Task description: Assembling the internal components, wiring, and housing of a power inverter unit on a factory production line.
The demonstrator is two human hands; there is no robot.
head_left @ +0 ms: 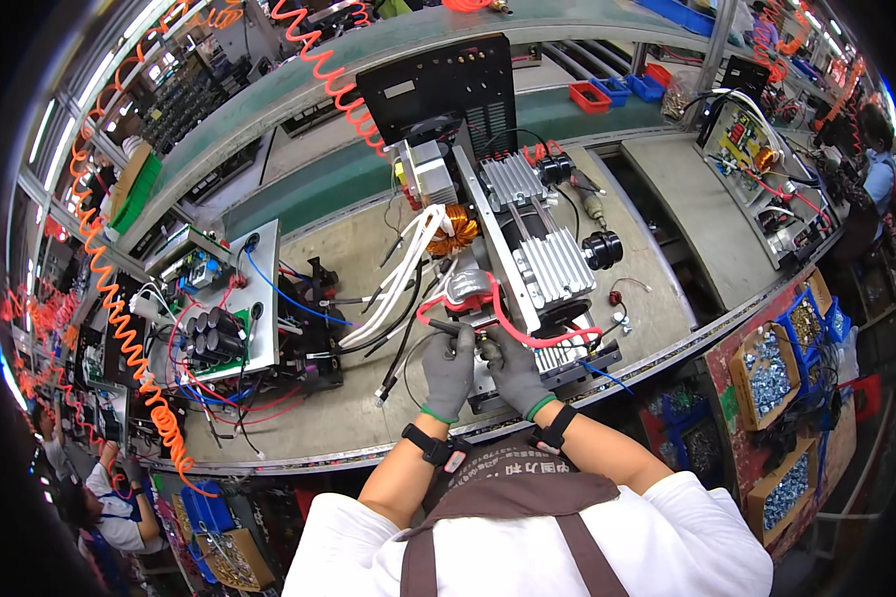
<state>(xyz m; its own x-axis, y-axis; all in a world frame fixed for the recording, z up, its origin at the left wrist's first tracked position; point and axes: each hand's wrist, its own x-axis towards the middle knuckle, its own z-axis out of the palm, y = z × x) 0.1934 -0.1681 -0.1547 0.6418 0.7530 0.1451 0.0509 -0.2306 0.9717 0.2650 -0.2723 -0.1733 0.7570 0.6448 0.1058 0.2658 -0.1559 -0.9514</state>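
Note:
Both my hands wear grey gloves with green cuffs and work close together at the near end of an open electrical unit. In my left hand (448,373), the fingers close around a short black cable end (444,326). My right hand (515,372) is pinched beside it, at a small metal part that its fingers largely hide. Just beyond are a thick red cable (533,340) and a grey wrapped component (468,289). The unit carries silver finned heat sinks (548,261), a copper-wound coil (458,229) with white cables (393,274), and an upright black panel (433,90).
Another partly built unit (224,323) with capacitors and loose wires lies to the left. A third unit (762,164) stands far right. Boxes of screws (767,373) sit at the lower right. Orange coiled hoses (119,308) hang at the left. Other people (119,507) work nearby.

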